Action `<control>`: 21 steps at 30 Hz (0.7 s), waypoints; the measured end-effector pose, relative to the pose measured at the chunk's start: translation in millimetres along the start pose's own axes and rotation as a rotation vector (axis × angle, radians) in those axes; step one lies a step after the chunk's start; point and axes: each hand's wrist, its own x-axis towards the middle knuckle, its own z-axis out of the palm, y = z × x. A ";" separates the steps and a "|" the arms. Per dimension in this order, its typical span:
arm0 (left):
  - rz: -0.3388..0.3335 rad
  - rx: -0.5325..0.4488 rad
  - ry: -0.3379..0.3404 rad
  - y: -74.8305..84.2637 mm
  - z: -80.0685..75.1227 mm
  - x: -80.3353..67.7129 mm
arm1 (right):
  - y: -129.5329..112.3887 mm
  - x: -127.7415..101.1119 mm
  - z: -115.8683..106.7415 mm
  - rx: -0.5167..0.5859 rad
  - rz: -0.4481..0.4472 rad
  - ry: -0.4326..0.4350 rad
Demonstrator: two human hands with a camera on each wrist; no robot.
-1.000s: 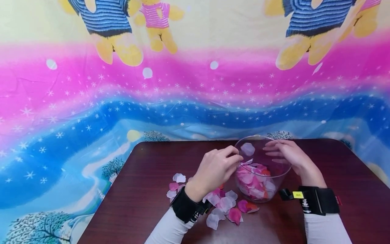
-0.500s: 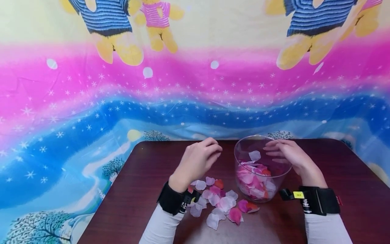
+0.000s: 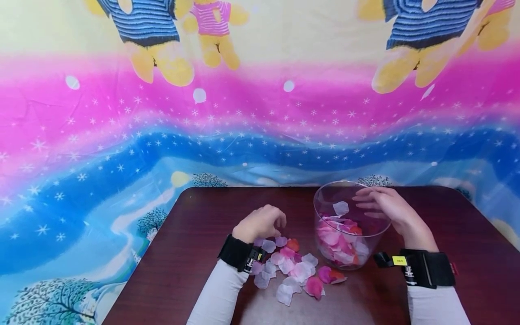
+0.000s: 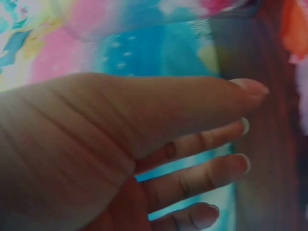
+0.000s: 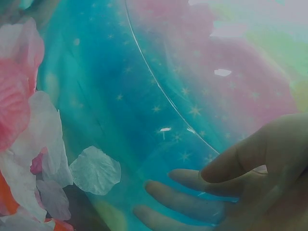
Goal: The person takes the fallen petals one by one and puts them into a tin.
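A clear glass bowl (image 3: pixel 321 225) stands on the table, partly filled with pink, white and orange artificial petals (image 3: pixel 337 239). One pale petal (image 3: pixel 341 208) clings higher on its far wall. My right hand (image 3: pixel 390 205) holds the bowl at its right side; in the right wrist view its fingers (image 5: pixel 178 202) show through the glass, with the thumb near the rim. My left hand (image 3: pixel 262 222) hovers left of the bowl, just behind loose petals (image 3: pixel 300 271). In the left wrist view its fingers (image 4: pixel 202 180) are relaxed and apart from the thumb, with nothing between them.
The dark reddish-brown table (image 3: pixel 195 253) carries the loose petals in front of and left of the bowl. Behind it hangs a printed cloth (image 3: pixel 243 113) with bears and snowflakes. Black straps (image 3: pixel 428 268) with small devices circle both wrists.
My left hand has drawn back from the bowl's rim, moving left and then down toward the loose petals. The pale petal sits slightly lower in the bowl. My right hand stays at the bowl.
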 end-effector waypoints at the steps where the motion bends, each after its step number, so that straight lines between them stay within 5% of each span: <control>1: -0.017 -0.004 -0.024 0.2 4.1 1.9 | 0.0 -0.1 0.0 0.000 -0.001 0.000; 6: -0.091 -0.015 -0.075 2.3 18.7 5.4 | -0.4 -0.3 1.0 0.001 -0.003 0.003; 12: -0.086 0.038 -0.050 2.3 26.6 7.4 | -0.9 -0.4 1.7 0.007 -0.003 0.006; 21: -0.032 0.043 0.027 6.8 8.1 -0.1 | -1.1 -1.8 -0.2 0.011 -0.009 0.005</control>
